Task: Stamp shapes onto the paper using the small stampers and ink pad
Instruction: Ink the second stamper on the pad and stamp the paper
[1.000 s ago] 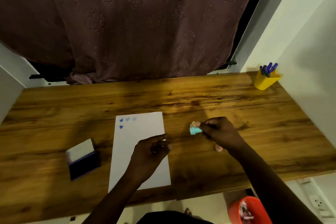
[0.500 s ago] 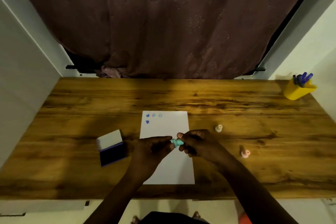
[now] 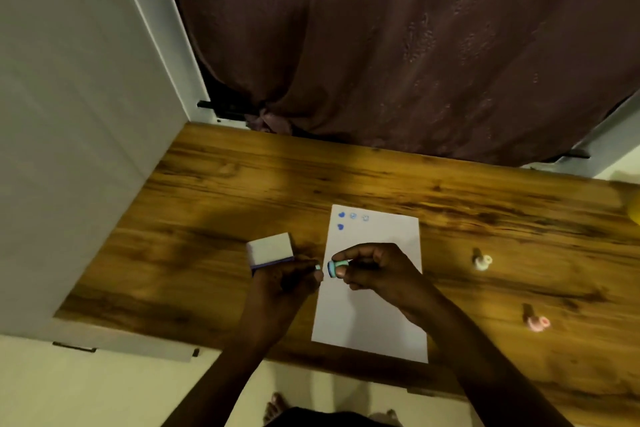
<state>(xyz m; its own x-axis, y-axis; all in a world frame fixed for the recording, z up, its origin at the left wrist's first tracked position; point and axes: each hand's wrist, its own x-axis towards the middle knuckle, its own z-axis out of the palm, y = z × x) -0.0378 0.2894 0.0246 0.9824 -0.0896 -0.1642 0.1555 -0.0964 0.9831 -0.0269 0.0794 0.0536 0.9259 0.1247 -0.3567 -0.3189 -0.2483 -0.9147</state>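
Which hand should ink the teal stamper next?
Right, probably. The right hand already pinches the teal stamper, beside the ink pad. The left hand holds only a small teal piece, possibly its cap.

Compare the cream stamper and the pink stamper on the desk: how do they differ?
The cream stamper is pale cream; the pink stamper is pink. The cream stamper sits farther from the person and nearer the paper; the pink stamper sits closer to the desk's near edge, farther right. Shared: both are small, rest untouched on the wooden desk, and neither is in the hands.
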